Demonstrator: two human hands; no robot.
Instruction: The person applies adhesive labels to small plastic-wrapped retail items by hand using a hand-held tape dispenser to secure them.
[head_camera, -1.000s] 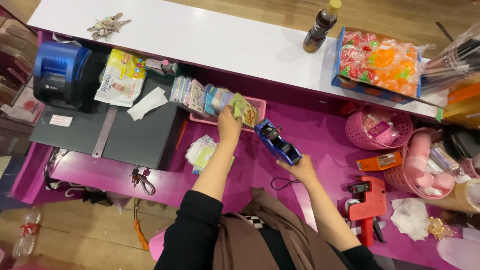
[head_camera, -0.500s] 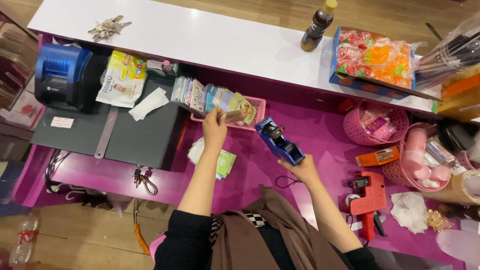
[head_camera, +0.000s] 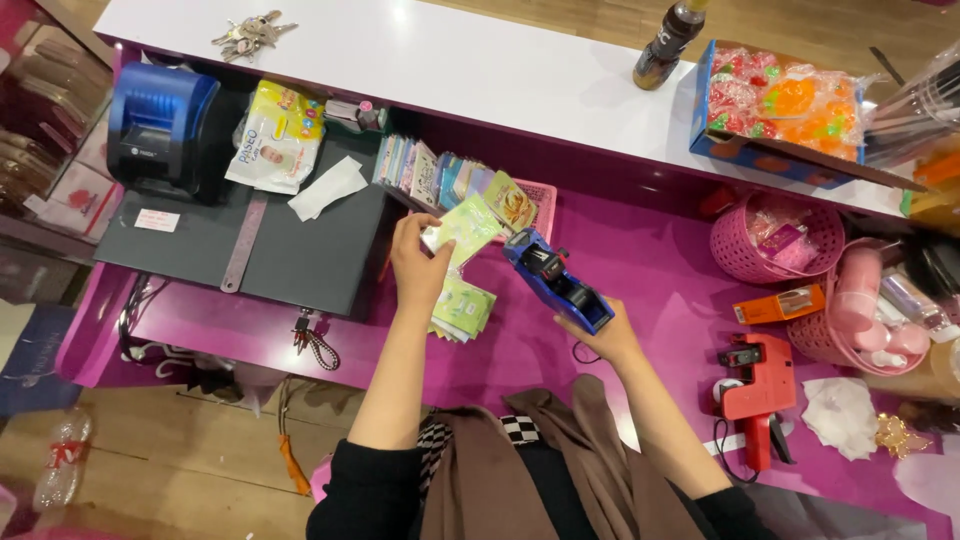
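Observation:
My left hand (head_camera: 418, 266) pinches a pale green flat packet (head_camera: 462, 228) just above a small pile of similar green packets (head_camera: 463, 309) on the magenta counter (head_camera: 640, 270). In my right hand (head_camera: 606, 335) is a blue price-label gun (head_camera: 556, 280), its nose close to the held packet. Behind them, a pink tray (head_camera: 541, 196) carries a row of upright colourful packets (head_camera: 440, 177).
A blue receipt printer (head_camera: 160, 128), a wipes pack (head_camera: 275, 135) and a metal ruler (head_camera: 245, 246) lie on the dark drawer top at left. A red label gun (head_camera: 757, 390), pink baskets (head_camera: 775, 240), a candy box (head_camera: 785, 105), a bottle (head_camera: 668, 32) and keys (head_camera: 250, 28) surround the work area.
My left hand came back from the pink tray toward the pile and now holds a green packet. The blue label gun has moved closer to it.

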